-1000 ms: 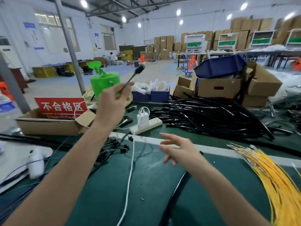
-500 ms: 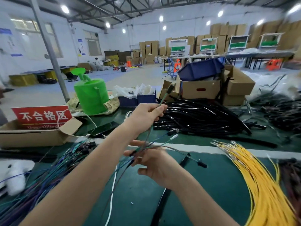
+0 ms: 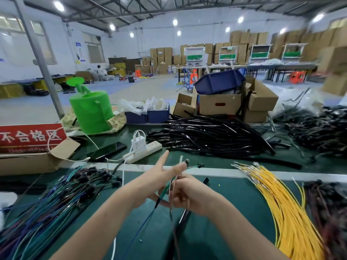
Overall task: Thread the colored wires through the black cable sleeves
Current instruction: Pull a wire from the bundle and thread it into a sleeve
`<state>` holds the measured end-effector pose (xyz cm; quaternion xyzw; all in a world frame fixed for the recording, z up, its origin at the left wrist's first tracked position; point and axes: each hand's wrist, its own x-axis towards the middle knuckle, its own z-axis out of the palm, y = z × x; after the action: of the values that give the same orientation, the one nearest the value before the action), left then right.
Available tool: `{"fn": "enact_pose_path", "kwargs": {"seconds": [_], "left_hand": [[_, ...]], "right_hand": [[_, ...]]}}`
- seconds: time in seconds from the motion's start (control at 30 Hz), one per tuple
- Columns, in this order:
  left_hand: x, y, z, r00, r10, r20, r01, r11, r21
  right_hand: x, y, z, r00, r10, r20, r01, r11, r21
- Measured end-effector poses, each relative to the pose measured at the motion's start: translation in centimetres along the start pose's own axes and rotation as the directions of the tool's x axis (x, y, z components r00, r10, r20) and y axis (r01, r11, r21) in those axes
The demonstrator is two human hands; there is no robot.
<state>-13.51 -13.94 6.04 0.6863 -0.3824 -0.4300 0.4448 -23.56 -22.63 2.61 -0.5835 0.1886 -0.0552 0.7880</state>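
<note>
Green matting covers the bench in a big hall stacked with cardboard cartons. Both hands meet at its middle over one small bunch of coloured wires — at least three strands, green, blue and a pinkish one. The left hand has its forefinger stuck out straight while its other fingers close on the bunch near the terminal ends, which poke out just beyond them. The right hand is curled round the same strands lower down, and their tails hang to the mat.

One black sleeve lies on the bench under the right wrist. Behind the hands, a big heap of black cable sleeves is spread across the far side. One loose mass of coloured wires lies to the left, one bundle of yellow wires to the right.

Farther back stand one green watering can, two blue bins, one white power strip carrying one charger, and one dark phone — beside a red sign.
</note>
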Motion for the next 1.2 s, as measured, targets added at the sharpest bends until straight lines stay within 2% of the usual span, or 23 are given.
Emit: {"fn": "enact_pose_path", "kwargs": {"seconds": [0.1, 0.17, 0.23, 0.3, 0.33, 0.4, 0.5, 0.57, 0.63, 0.73, 0.8, 0.93, 1.03, 1.1, 1.13, 1.2], "left_hand": [[-0.3, -1.3, -0.2, 0.999, 0.022, 0.024, -0.021, 0.999, -0.041], [-0.7, -1.8, -0.7, 1.000, 0.019, 0.023, -0.017, 0.997, -0.071], [-1.3, -2.2, -1.4, 0.998, 0.057, 0.007, -0.057, 0.998, 0.017], [-1.7, -2.4, -1.8, 0.991, 0.126, 0.042, -0.130, 0.984, 0.119], [-1.9, -2.6, -1.8, 0.987, 0.149, 0.057, -0.155, 0.979, 0.129], [-2.2, -2.7, -2.1, 0.983, 0.176, 0.057, -0.180, 0.980, 0.090], [-2.9, -2.9, -3.3, 0.985, 0.161, 0.060, -0.163, 0.986, 0.035], [-3.6, -3.3, -5.0, 0.984, 0.150, 0.093, -0.156, 0.986, 0.055], [-4.4, -3.8, -7.0, 0.985, 0.147, 0.092, -0.156, 0.982, 0.102], [-4.8, -4.0, -8.1, 0.985, 0.172, 0.019, -0.173, 0.979, 0.107], [-4.1, -3.5, -6.4, 0.978, 0.203, -0.044, -0.201, 0.978, 0.049], [-1.0, -2.0, 0.3, 0.956, 0.292, -0.022, -0.291, 0.956, 0.040], [1.1, -1.7, 3.8, 0.958, 0.287, 0.020, -0.287, 0.956, 0.059], [2.2, -2.4, 4.6, 0.971, 0.233, 0.049, -0.235, 0.972, 0.024], [2.5, -2.9, 4.8, 0.977, 0.210, 0.033, -0.210, 0.978, 0.001], [3.7, -4.3, 5.3, 0.974, 0.205, -0.101, -0.201, 0.979, 0.045]], "right_hand": [[-0.1, -0.5, -0.1, 0.997, -0.031, -0.076, 0.024, 0.995, -0.099], [-0.4, -1.3, -0.4, 0.995, -0.027, -0.098, 0.025, 0.999, -0.028], [-0.8, -2.2, -1.2, 0.999, -0.003, -0.036, 0.006, 0.997, 0.081], [-1.7, -3.3, -1.7, 0.998, 0.008, 0.070, -0.008, 1.000, 0.002], [-1.9, -3.7, -1.7, 0.997, 0.006, 0.075, -0.002, 0.999, -0.052], [-2.0, -4.4, -1.7, 0.999, -0.043, -0.021, 0.041, 0.997, -0.061], [-2.2, -6.6, -2.7, 0.963, -0.170, -0.211, 0.193, 0.977, 0.093], [-3.1, -8.6, -4.8, 0.909, -0.210, -0.360, 0.284, 0.944, 0.168], [-4.3, -10.4, -7.2, 0.835, -0.236, -0.497, 0.358, 0.919, 0.165], [-5.7, -12.0, -9.8, 0.763, -0.274, -0.585, 0.461, 0.865, 0.196], [-5.6, -12.0, -9.7, 0.784, -0.292, -0.548, 0.469, 0.857, 0.214], [-3.2, -6.9, -5.8, 0.928, -0.235, -0.288, 0.249, 0.968, 0.013], [-3.1, -2.7, -4.5, 0.947, -0.271, -0.172, 0.278, 0.960, 0.016], [-3.7, -0.8, -5.3, 0.934, -0.307, -0.181, 0.325, 0.942, 0.078], [-3.9, -0.1, -5.9, 0.924, -0.307, -0.228, 0.335, 0.937, 0.096], [-4.4, 1.9, -7.2, 0.872, -0.285, -0.398, 0.345, 0.935, 0.086]]}}
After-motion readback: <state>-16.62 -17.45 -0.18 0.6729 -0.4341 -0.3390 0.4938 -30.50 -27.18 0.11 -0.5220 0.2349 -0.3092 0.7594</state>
